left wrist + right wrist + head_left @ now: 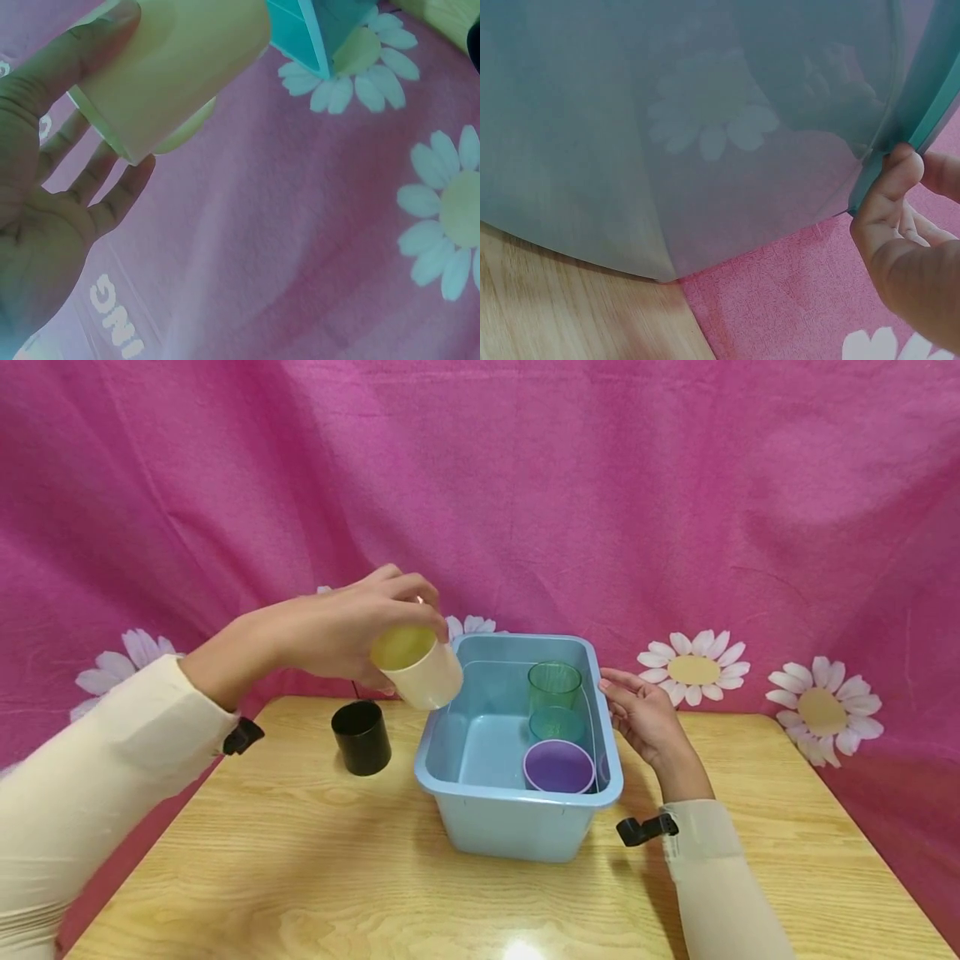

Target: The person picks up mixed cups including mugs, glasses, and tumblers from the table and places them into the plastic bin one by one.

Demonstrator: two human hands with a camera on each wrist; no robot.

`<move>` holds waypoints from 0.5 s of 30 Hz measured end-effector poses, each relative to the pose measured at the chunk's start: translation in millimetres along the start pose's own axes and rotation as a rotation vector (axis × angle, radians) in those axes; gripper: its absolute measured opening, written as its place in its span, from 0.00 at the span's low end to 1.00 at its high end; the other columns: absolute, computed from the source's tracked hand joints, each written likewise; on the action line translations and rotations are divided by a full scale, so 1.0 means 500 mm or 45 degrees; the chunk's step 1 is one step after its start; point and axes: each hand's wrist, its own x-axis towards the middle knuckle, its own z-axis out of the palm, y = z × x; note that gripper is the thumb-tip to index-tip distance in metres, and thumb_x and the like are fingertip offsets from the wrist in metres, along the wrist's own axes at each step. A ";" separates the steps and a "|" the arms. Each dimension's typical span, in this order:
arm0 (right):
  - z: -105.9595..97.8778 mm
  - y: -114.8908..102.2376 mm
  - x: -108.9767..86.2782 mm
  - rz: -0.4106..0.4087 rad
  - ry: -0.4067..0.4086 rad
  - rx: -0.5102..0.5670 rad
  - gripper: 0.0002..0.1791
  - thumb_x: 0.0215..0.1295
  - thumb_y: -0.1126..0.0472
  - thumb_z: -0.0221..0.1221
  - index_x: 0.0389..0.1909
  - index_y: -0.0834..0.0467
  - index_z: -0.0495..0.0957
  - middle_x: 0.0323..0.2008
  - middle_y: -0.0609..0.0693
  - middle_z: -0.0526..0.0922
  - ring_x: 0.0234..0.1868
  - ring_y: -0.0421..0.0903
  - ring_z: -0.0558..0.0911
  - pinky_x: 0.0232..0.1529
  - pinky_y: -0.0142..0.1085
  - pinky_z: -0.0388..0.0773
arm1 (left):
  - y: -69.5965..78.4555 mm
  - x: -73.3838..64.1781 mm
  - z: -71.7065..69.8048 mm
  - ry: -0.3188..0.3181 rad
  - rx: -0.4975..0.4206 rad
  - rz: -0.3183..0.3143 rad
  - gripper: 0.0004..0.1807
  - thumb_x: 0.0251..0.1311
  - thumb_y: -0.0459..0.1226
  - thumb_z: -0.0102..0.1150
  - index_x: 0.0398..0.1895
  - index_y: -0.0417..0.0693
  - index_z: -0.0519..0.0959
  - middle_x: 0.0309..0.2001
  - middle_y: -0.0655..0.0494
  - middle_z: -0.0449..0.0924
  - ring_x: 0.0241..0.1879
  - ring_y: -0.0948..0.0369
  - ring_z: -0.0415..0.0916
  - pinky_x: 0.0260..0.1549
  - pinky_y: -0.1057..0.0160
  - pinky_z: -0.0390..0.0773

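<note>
My left hand (360, 627) grips a cream cup (429, 681) with a yellow inside, holding it tilted in the air beside the left rim of a light blue tub (517, 822). In the left wrist view the thumb lies along the wall of the cup (180, 67), and the other fingers are at its rim. On the tub's far right side, my right hand (645, 718) pinches the rim between thumb and fingers, as the right wrist view shows at the tub's edge (930, 82). Inside the tub stand a clear green cup (555, 685) and a purple cup (558, 768), both along the right wall.
A black cup (362, 739) stands upright on the wooden table (300, 860), left of the tub. Behind the table hangs a pink cloth (525, 485) with white daisies. Black devices (243, 737) are strapped at both wrists.
</note>
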 end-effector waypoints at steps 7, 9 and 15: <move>0.001 -0.002 -0.003 -0.004 0.005 -0.008 0.20 0.70 0.60 0.65 0.60 0.60 0.76 0.34 0.45 0.89 0.30 0.37 0.86 0.34 0.28 0.83 | 0.013 0.032 0.023 0.022 0.000 0.125 0.38 0.38 0.34 0.86 0.58 0.59 0.80 0.60 0.54 0.72 0.58 0.53 0.64 0.49 0.53 0.78; 0.001 -0.001 -0.003 0.000 0.006 -0.007 0.20 0.70 0.60 0.66 0.59 0.59 0.76 0.34 0.45 0.89 0.30 0.37 0.86 0.34 0.28 0.83 | 0.017 0.041 0.031 0.004 0.017 0.148 0.39 0.37 0.33 0.86 0.58 0.58 0.80 0.61 0.53 0.72 0.59 0.52 0.64 0.50 0.54 0.78; 0.001 -0.004 0.000 -0.007 -0.004 -0.012 0.22 0.69 0.59 0.66 0.61 0.61 0.75 0.35 0.45 0.89 0.30 0.37 0.86 0.34 0.28 0.83 | 0.028 0.066 0.062 -0.091 0.133 0.177 0.39 0.39 0.34 0.85 0.59 0.59 0.78 0.61 0.53 0.70 0.59 0.51 0.64 0.49 0.57 0.79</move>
